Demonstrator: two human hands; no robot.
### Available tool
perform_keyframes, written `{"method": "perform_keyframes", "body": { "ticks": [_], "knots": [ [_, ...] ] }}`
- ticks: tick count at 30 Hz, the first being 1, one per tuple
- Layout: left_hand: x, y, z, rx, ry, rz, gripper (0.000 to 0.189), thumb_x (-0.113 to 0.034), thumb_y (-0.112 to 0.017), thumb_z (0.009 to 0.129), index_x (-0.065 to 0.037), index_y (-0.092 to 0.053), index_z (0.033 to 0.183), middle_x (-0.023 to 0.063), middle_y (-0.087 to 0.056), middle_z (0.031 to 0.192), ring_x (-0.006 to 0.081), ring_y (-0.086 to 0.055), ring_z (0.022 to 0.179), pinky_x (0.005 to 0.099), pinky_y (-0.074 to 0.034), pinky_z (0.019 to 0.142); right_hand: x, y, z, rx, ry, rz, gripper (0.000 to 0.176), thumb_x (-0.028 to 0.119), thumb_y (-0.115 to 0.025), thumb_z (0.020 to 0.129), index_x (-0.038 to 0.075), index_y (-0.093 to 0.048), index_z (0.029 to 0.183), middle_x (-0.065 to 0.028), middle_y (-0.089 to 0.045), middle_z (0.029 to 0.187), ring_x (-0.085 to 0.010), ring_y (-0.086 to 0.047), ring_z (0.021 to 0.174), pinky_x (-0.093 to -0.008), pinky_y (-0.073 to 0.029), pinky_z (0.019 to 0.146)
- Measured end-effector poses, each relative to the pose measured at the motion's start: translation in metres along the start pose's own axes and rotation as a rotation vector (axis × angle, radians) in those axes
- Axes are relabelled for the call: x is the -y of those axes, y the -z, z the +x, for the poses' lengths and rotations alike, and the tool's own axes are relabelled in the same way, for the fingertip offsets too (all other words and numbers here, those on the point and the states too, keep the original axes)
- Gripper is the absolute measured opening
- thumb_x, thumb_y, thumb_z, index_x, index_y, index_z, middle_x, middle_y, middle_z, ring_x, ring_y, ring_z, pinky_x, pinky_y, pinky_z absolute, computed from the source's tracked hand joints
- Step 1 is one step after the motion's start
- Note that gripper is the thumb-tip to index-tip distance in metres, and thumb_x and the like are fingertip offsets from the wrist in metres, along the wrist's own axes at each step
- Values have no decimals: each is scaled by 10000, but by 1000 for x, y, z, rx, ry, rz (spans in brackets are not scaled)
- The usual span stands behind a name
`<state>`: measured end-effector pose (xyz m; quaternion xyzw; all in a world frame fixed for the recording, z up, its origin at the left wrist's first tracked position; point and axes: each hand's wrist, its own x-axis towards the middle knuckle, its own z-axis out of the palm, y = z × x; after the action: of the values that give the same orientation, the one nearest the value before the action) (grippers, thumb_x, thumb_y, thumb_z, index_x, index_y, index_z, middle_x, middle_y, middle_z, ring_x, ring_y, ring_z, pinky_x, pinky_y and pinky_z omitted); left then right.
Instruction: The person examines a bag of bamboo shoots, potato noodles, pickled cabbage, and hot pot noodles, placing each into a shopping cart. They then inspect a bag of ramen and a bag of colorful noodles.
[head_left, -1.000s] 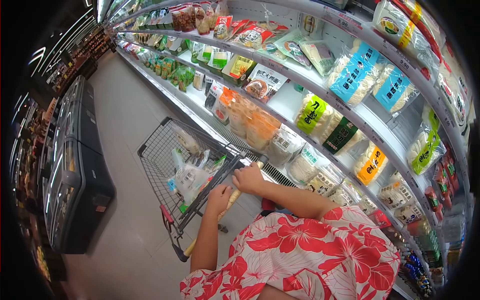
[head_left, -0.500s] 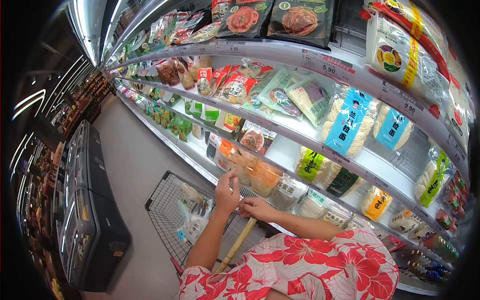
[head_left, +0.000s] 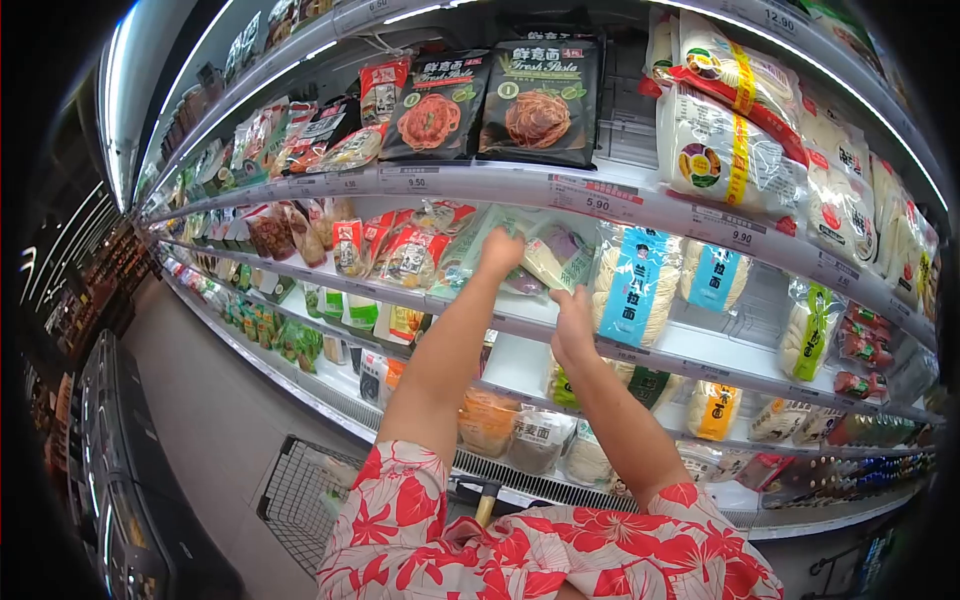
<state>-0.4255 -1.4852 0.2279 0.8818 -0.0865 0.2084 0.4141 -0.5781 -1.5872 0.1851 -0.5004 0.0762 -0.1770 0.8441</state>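
Observation:
Both of my arms reach up to the middle shelf, where a clear food packet (head_left: pixel 556 257) with pale-green printing and purple contents is tilted among similar packets. My left hand (head_left: pixel 501 249) grips it at its upper left side, the fingertips partly hidden. At the lower corner, my right hand (head_left: pixel 573 325) pinches the packet between thumb and fingers. Directly left lies another pale-green packet (head_left: pixel 462 258). To the right stands a noodle bag (head_left: pixel 635 285) with a blue label.
Black pasta packs (head_left: pixel 540 100) stand on the shelf above, whose front edge (head_left: pixel 480 183) overhangs my hands. A wire shopping cart (head_left: pixel 300 505) is at lower left. A tan pole-like handle (head_left: pixel 487 503) shows by my body. Dark freezer cases (head_left: pixel 130 480) line the aisle's left.
My hands have risen from over the cart handle to the middle shelf and taken hold of the packet. The view has shifted upward, with the cart now lower in it.

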Motion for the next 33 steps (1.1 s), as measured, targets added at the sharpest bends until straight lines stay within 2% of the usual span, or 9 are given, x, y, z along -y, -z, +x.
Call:
{"method": "perform_keyframes", "body": {
  "ticks": [2,4,7,10,14,20,23,28,33],
  "knots": [
    [3,-6,16,304,189,-48,390,-207,-663,755,40,-628,1055,255,-630,1066,391,-601,1029,424,-477,887,15,-5,-13,34,2,-40,843,163,-606,778,-85,-140,1435,-231,-279,1424,-288,-269,1332,-365,-198,1102],
    [1,-11,11,238,193,23,361,-196,-672,743,14,-654,1036,237,-630,1092,369,-604,1044,410,-477,893,11,-3,-12,33,-13,-52,847,169,-607,776,-82,-139,1436,-224,-251,1437,-291,-256,1341,-368,-203,1102],
    [9,-12,8,138,191,132,323,-184,-691,759,80,-659,942,226,-666,917,296,-665,815,389,-520,741,-7,2,2,53,-25,-90,842,183,-609,775,-77,-157,1437,-211,-218,1451,-292,-243,1346,-369,-216,1098],
    [32,-9,9,274,284,55,279,-150,-646,806,86,-642,953,197,-653,895,277,-656,787,405,-529,712,-19,6,12,99,-16,-156,811,199,-607,776,-65,-207,1430,-203,-223,1446,-292,-251,1338,-363,-231,1092],
    [29,22,-8,209,381,-434,188,-112,-554,884,57,-571,964,161,-615,894,275,-651,780,430,-559,693,-18,5,15,209,34,-261,753,222,-598,776,-40,-288,1410,-204,-243,1432,-296,-257,1334,-357,-245,1087],
    [17,128,-85,304,484,-897,139,-97,-455,966,22,-443,1036,158,-573,1032,261,-638,915,447,-560,807,-16,-3,13,186,-24,-299,688,193,-594,792,-47,-325,1378,-219,-332,1396,-299,-360,1273,-361,-276,1070],
    [30,166,-130,423,458,-1059,126,-117,-475,963,-7,-459,1024,140,-571,1059,243,-630,961,416,-556,836,-1,-9,-12,389,-98,-120,616,28,-602,794,-25,-345,1352,-154,-482,1245,-179,-513,1032,-282,-428,850],
    [48,224,-227,359,382,-1175,127,-132,-509,952,-24,-492,1018,112,-595,1042,213,-629,966,394,-549,843,10,-29,-72,474,-268,-183,634,29,-595,820,-8,-310,1385,-182,-518,1249,-229,-553,1055,-323,-445,906],
    [84,240,-345,170,323,-1333,222,-150,-561,930,-23,-525,1109,116,-621,1080,211,-622,1004,379,-522,881,-51,-49,-129,882,-524,23,672,136,-603,902,100,-233,1462,-128,-444,1344,-181,-531,1107,-307,-472,920]
  ]
}}
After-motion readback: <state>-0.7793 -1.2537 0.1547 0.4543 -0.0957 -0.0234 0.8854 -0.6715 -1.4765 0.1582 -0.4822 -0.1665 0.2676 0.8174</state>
